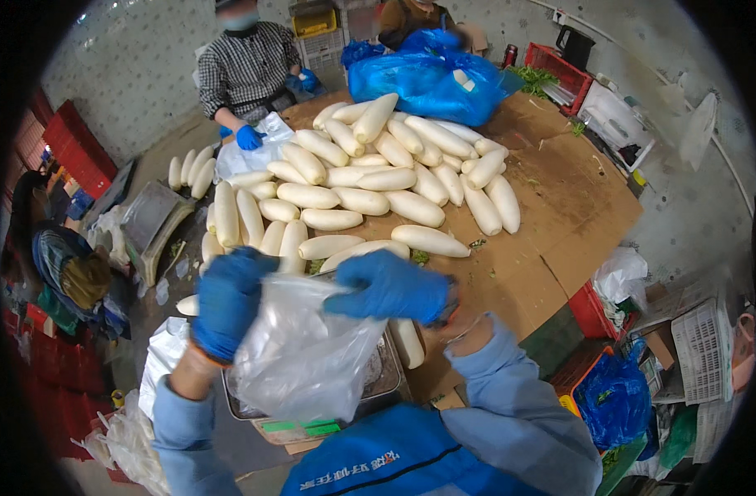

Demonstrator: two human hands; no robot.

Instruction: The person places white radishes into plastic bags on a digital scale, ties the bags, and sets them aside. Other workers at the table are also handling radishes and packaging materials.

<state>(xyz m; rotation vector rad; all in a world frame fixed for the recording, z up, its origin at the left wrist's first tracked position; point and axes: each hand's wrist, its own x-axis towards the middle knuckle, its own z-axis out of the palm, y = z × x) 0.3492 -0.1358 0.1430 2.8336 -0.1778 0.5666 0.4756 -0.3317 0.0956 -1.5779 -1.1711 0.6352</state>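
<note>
Between my two blue-gloved hands hangs a clear plastic bag [306,353], low in front of my body. My left hand [229,304] grips its upper left edge, and my right hand [390,286] pinches the upper right edge. Behind the bag sits a metal tray on a scale [390,366], mostly covered by the plastic. Just beyond my hands lies a big heap of peeled white radishes [365,180] on the cardboard-covered table [557,217]. One loose radish [407,344] rests against the right side of the tray. Whether the bag holds anything is hard to see; it looks flat.
Across the table a person in a checked shirt [247,68] rests a gloved hand on a plastic bag [254,152]. A full blue bag [421,80] stands at the far edge, near another person. White plastic bags [123,440] hang at left; crates [703,347] stand at right.
</note>
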